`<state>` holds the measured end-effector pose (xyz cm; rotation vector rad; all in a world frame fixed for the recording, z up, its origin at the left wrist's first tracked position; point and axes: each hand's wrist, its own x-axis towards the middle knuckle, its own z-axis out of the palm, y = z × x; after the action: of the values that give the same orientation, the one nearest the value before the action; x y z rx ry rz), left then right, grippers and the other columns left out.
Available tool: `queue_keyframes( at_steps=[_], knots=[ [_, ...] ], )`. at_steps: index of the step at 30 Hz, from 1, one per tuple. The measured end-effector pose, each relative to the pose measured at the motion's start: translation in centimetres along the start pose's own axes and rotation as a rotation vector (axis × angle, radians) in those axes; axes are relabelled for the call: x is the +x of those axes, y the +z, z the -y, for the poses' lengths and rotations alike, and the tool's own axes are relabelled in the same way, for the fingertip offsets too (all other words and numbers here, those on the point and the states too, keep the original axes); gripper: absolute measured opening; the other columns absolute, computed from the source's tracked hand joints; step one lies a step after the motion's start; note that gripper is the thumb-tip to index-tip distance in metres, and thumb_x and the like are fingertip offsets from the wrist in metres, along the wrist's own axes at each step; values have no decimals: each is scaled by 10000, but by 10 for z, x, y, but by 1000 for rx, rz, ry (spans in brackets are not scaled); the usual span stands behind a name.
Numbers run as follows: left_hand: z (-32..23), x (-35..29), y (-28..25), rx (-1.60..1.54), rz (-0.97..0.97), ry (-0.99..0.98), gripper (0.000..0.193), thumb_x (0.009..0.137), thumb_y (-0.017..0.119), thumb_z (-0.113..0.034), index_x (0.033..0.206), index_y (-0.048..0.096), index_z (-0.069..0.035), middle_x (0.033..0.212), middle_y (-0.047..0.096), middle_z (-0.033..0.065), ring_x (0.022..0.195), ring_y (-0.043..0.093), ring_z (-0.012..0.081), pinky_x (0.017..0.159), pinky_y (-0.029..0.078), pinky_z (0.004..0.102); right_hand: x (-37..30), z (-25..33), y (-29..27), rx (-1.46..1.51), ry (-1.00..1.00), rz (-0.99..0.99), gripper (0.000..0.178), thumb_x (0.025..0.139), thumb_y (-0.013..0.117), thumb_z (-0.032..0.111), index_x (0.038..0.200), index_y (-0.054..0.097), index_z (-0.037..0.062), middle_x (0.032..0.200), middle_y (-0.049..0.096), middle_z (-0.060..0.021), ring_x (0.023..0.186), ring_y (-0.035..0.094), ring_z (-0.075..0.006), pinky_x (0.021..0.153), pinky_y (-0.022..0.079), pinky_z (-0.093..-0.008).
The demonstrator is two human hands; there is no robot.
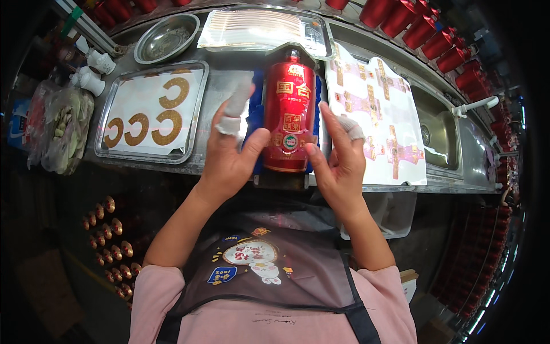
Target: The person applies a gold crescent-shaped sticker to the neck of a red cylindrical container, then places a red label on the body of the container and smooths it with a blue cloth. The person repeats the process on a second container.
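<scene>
A glossy red bottle (290, 103) with gold lettering lies on its back in a dark holder with blue lining (257, 103), its neck pointing away from me. A round green-and-white emblem (290, 142) sits low on its front. My left hand (232, 143) is beside the bottle's left side, fingers stretched out and somewhat blurred, thumb at the bottle's lower left edge. Along the right side, my right hand (342, 155) has its fingers apart, with the thumb tip at the bottle's edge. Pale coverings wrap some fingers on both hands. Whether the thumbs press on the bottle, I cannot tell.
To the left, a metal tray (197, 123) holds a white sheet with gold C-shaped stickers (137, 129). Sheets of pink-and-gold labels (366, 112) lie right, before a sink (441, 123). Behind are a metal bowl (150, 53) and a tray of strips (252, 28). Red bottles (421, 31) line the back.
</scene>
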<state>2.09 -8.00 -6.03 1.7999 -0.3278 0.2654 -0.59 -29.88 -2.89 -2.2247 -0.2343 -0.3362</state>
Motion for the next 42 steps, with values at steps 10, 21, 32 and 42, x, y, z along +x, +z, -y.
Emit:
queue_keyframes(
  at_steps=[10,21,32,42],
  knots=[
    [2,2,4,336,350,203,621,1005,606,-321,1566,411,-141,1645,377,92,1579,171,295,1213,26,639,10,0,2,-127,2,267,569,943,704,389,1488,547,344,1362,504,-271,1176,606,-452,898,551,-483],
    [19,9,7,295,327,198,689,1014,595,-368,1607,322,-146,1672,287,139,1573,170,336,1211,20,639,21,-8,4,-87,44,289,598,959,686,392,1524,500,333,1384,489,-285,1223,580,-460,952,533,-471],
    [42,-12,5,-47,313,-157,920,1051,479,-538,1645,-28,-52,1724,56,179,1587,55,321,1249,-24,466,11,-45,-13,104,317,310,800,923,743,384,1615,360,261,1040,620,-131,770,426,-198,723,432,-315],
    [39,-8,8,-85,323,-222,893,1062,474,-505,1648,-28,-55,1725,46,190,1596,20,310,1245,-48,460,24,-55,-13,-34,283,387,1003,767,832,517,1616,338,313,1424,573,-135,918,522,-212,717,480,-295]
  ],
)
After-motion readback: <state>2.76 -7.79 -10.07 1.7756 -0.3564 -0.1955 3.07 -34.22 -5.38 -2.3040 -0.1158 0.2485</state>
